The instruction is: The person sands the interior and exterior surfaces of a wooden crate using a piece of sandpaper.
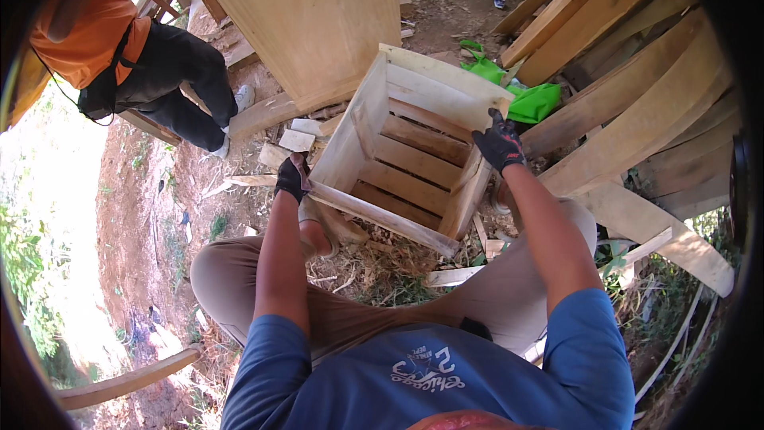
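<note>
- The person is sitting low on the bare ground (159,215), knees spread, with a slatted wooden crate (410,151) standing on the earth between the feet, its open side turned up toward the camera.
- The left hand (291,177), in a dark glove, is closing its fingers around the crate's near left corner, where the side board meets the front rail, seemingly to be steadying it.
- The right hand (500,142), also gloved, is curling over the top edge of the right side board, gripping it firmly; the two holds on opposite sides are keeping the crate tilted and steady.
- A large pale plywood panel (310,16) is leaning just beyond the crate's far edge.
- Rough planks (629,103) are lying stacked along the right, with a green bag (525,99) wedged against them.
- Another person in an orange top (87,40) is crouching at the upper left, well apart.
</note>
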Motion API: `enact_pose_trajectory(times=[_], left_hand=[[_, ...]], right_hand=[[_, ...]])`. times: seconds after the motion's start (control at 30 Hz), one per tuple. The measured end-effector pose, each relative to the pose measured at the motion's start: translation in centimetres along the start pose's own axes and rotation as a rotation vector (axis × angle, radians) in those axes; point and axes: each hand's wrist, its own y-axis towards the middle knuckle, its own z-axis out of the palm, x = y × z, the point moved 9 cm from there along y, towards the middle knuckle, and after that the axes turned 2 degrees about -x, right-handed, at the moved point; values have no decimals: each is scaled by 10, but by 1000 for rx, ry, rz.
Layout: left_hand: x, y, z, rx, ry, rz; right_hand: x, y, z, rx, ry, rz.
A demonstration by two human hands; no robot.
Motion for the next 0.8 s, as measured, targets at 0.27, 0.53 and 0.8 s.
enact_pose_trajectory(times=[0.27, 0.53, 0.8], left_hand=[[-64, -128, 100, 43, 1507, 471], [-89, -141, 87, -31, 1562, 445], [-84, -135, 111, 38, 1318, 539]], right_hand=[[-59, 11, -4, 11, -60, 79], [-34, 12, 0, 47, -102, 21], [-47, 21, 10, 37, -195, -29]])
